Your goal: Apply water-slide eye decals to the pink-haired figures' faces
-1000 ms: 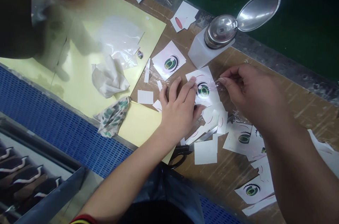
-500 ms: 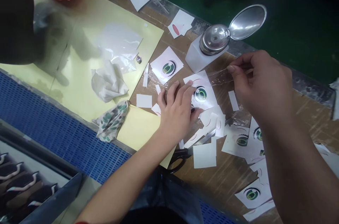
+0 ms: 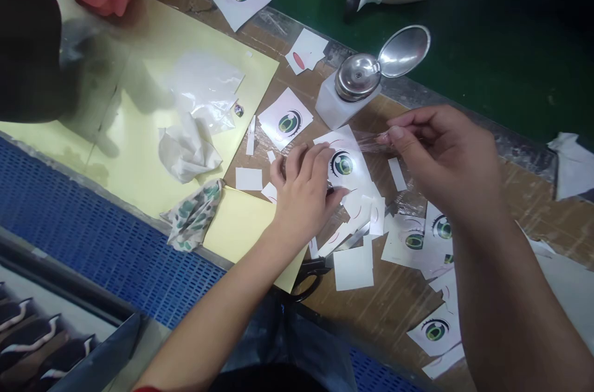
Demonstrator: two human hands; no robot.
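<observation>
Head view: right hand pinches a clear film strip in its grip, lifted off a white eye sticker. Left hand, fingers flat, presses that sticker onto the worktop beside a steel-capped dispenser.

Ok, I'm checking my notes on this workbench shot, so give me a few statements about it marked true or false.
1. The left hand presses flat on an eye sticker sheet. True.
2. The right hand pinches a clear film strip. True.
3. The metal dispenser lid is shut. False: it stands flipped open.
4. The scissors are in the right hand. False: they lie on the table under the left forearm.
5. A crumpled white cloth lies on the yellow sheet. True.
</observation>
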